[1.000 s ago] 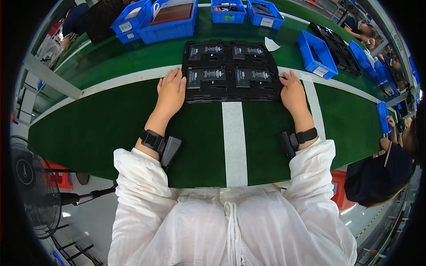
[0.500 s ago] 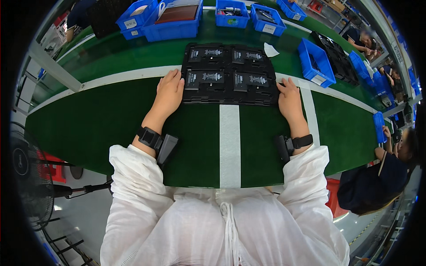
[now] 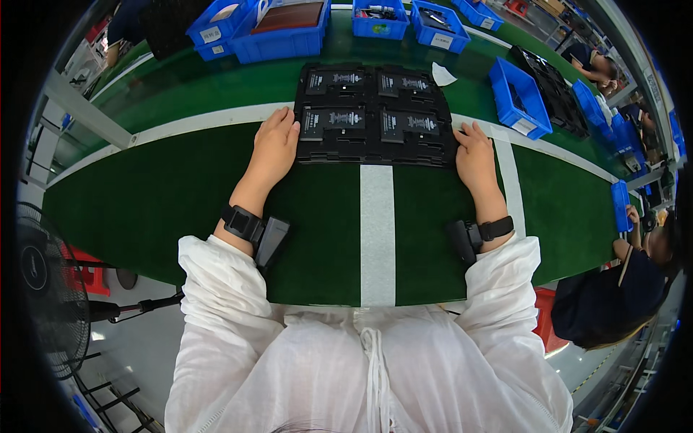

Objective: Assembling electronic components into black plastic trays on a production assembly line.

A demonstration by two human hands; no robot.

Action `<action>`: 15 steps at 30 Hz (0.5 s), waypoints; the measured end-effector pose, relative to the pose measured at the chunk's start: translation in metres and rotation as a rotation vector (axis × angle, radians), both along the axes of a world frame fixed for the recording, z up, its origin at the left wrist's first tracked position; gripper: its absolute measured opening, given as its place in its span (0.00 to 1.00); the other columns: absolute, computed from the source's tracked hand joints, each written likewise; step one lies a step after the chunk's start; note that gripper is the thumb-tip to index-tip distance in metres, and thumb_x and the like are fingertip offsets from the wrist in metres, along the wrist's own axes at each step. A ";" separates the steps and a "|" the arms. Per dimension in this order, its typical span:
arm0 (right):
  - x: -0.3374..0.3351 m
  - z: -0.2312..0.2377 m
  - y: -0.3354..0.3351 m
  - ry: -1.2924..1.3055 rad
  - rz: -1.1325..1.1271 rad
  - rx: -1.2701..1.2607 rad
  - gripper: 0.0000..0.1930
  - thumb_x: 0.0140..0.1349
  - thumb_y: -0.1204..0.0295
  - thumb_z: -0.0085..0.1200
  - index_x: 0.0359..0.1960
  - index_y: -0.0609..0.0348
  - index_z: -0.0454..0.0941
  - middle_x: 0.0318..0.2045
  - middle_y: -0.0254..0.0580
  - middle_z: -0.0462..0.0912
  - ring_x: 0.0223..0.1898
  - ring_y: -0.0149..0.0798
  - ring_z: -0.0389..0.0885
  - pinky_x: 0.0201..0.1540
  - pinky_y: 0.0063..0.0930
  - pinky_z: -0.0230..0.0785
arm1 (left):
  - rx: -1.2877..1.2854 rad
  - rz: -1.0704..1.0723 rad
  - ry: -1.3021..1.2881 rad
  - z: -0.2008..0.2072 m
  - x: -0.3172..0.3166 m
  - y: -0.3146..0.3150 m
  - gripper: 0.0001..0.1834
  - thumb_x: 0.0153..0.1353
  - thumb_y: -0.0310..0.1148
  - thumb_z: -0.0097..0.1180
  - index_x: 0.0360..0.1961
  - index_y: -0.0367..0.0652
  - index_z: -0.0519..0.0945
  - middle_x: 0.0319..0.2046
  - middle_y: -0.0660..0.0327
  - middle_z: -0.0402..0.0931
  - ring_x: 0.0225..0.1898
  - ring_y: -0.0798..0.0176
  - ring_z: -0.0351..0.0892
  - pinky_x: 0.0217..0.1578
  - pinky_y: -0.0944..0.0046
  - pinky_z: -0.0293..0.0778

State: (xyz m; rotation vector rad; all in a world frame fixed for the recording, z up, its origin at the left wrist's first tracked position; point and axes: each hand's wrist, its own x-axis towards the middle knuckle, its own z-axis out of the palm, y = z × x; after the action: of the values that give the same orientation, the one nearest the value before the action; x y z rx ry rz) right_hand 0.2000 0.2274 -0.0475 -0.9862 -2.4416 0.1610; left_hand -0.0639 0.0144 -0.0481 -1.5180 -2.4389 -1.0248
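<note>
A green workbench (image 3: 159, 195) is crossed by pale strips, one of them run inward from its near edge. On it, well back from that edge and roughly midway between its left and right ends, a black tray (image 3: 372, 155) is set flat, its near side laid over the inner end of that strip. To the right, apart from the tray, a blue bin (image 3: 507, 115) is placed toward the workbench's far right.

The left hand (image 3: 273, 144) is laid along the tray's left edge, thumb side against it, and the right hand (image 3: 475, 153) is set at the right edge, fingers bent. Whether the tray is truly grasped or only steadied cannot be told, as the undersides are hidden.

In the tray, four flat black pieces (image 3: 332, 121) are seated in two rows of two. For good steadying, pressure is best matched at both edges, the tray kept level, and fingertips held clear of the pieces. A white scrap (image 3: 443, 74), lying by the tray's far right corner, is best not trapped underneath.
</note>
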 end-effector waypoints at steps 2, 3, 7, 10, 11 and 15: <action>0.001 -0.002 0.000 -0.002 -0.004 0.011 0.16 0.48 0.80 0.40 0.38 0.57 0.77 0.47 0.49 0.70 0.56 0.47 0.59 0.57 0.49 0.47 | 0.003 0.003 0.008 -0.003 -0.001 0.000 0.19 0.60 0.34 0.39 0.47 0.32 0.68 0.51 0.47 0.63 0.54 0.49 0.60 0.54 0.61 0.55; 0.001 -0.003 0.001 -0.001 -0.006 0.007 0.16 0.48 0.80 0.40 0.38 0.57 0.77 0.47 0.49 0.70 0.56 0.47 0.59 0.57 0.49 0.47 | 0.006 0.009 0.012 -0.004 -0.001 0.000 0.19 0.60 0.34 0.39 0.47 0.32 0.68 0.50 0.47 0.63 0.54 0.49 0.60 0.54 0.61 0.56; 0.000 -0.002 0.005 0.028 -0.004 0.038 0.16 0.47 0.80 0.39 0.36 0.59 0.77 0.45 0.48 0.72 0.55 0.48 0.61 0.55 0.49 0.51 | 0.051 -0.004 0.015 -0.007 -0.002 0.004 0.18 0.59 0.35 0.40 0.44 0.33 0.70 0.48 0.48 0.65 0.51 0.48 0.62 0.51 0.55 0.56; -0.001 -0.001 0.005 0.025 0.016 0.034 0.16 0.48 0.80 0.39 0.38 0.58 0.76 0.46 0.48 0.71 0.55 0.48 0.61 0.55 0.49 0.51 | 0.034 0.004 0.044 -0.004 -0.004 0.002 0.18 0.59 0.35 0.40 0.45 0.34 0.70 0.48 0.48 0.65 0.52 0.49 0.62 0.52 0.56 0.56; -0.002 -0.001 0.004 0.025 0.018 0.037 0.16 0.48 0.80 0.39 0.38 0.58 0.76 0.46 0.48 0.71 0.55 0.48 0.61 0.55 0.49 0.51 | 0.037 0.006 0.044 -0.005 -0.004 0.002 0.18 0.59 0.35 0.40 0.45 0.34 0.70 0.48 0.48 0.65 0.52 0.49 0.62 0.52 0.56 0.56; 0.001 -0.001 0.002 -0.002 -0.012 -0.004 0.17 0.48 0.80 0.39 0.39 0.58 0.76 0.47 0.47 0.70 0.55 0.48 0.60 0.55 0.48 0.50 | 0.006 0.018 0.028 -0.002 -0.001 0.003 0.18 0.59 0.35 0.40 0.46 0.32 0.69 0.50 0.48 0.63 0.53 0.49 0.60 0.53 0.59 0.55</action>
State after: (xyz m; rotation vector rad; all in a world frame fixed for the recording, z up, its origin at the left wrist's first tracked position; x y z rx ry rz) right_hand 0.2008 0.2297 -0.0489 -1.0027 -2.4382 0.1612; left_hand -0.0652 0.0171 -0.0504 -1.4950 -2.4246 -0.9993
